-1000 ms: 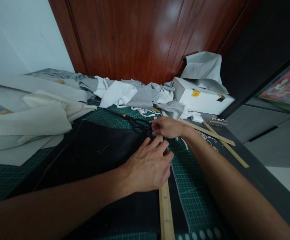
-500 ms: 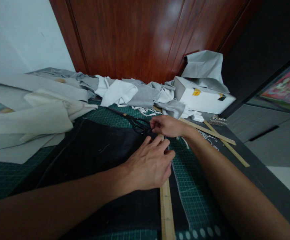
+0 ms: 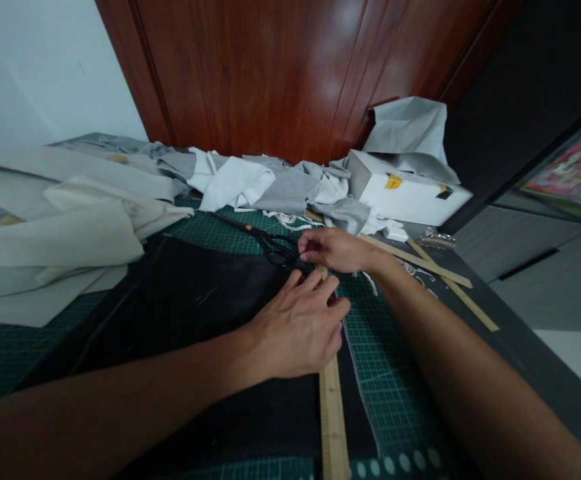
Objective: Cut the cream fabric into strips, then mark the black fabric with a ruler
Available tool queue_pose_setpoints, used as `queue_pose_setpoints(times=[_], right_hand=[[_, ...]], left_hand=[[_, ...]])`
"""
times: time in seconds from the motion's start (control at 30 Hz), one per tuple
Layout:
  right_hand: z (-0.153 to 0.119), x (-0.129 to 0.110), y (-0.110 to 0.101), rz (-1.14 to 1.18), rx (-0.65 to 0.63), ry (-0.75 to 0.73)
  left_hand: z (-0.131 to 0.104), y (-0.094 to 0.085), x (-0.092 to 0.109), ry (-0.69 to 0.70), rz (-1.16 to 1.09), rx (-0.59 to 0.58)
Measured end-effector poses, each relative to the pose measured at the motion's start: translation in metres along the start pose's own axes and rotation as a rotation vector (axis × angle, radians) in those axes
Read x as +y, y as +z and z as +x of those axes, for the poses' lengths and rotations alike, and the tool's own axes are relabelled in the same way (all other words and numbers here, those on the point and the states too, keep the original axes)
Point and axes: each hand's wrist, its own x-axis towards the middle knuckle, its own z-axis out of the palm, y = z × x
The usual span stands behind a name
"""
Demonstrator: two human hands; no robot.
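Black cloth [image 3: 170, 300] lies spread on the green cutting mat [image 3: 385, 373]. A wooden ruler [image 3: 333, 420] runs lengthwise near the cloth's right edge. My left hand [image 3: 300, 323] lies over the ruler and cloth, its fingers spread and pressing down. At the ruler's far end, my right hand [image 3: 333, 249] has its fingers pinched together at the cloth's edge; whatever is between the fingertips is too small to make out. Black scissors [image 3: 270, 243] lie just left of my right hand, their handles close to its fingertips.
Cream cloth [image 3: 70, 233] is heaped at the left. Grey and white scraps [image 3: 280, 187] line the back, beside a white box [image 3: 405, 193]. Two crossed wooden strips [image 3: 440, 270] and white cords [image 3: 413, 270] lie at the right. A red-brown wooden panel [image 3: 250, 73] stands behind.
The view has shifted slightly. My right hand's fingers have moved a little at the ruler's far end, while my left hand stays on the ruler.
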Motion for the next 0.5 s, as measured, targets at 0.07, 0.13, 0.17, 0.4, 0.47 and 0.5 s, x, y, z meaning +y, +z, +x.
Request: queue_pose_setpoints(times=[0.07,0.13,0.17,0.4,0.47,0.5], right_hand=[[0.001,0.002,-0.001,0.012,-0.009,0.008],[0.0,0.005,-0.003,0.011,-0.029,0.015],[-0.001,0.006,-0.005,0.008,-0.039,0.018],[-0.005,0.017,-0.01,0.031,-0.045,0.028],[-0.004,0.02,-0.01,0.041,-0.037,0.036],[-0.003,0.021,-0.009,0.046,-0.032,0.039]], left_hand=[[0.0,0.0,0.0,0.0,-0.006,0.0],[0.0,0.0,0.0,-0.003,-0.01,-0.002],[0.0,0.001,0.0,-0.006,-0.011,-0.003],[0.0,0.0,0.0,-0.008,-0.004,-0.012],[0.0,0.0,0.0,-0.008,-0.018,-0.01],[0.0,0.0,0.0,-0.008,-0.027,-0.01]])
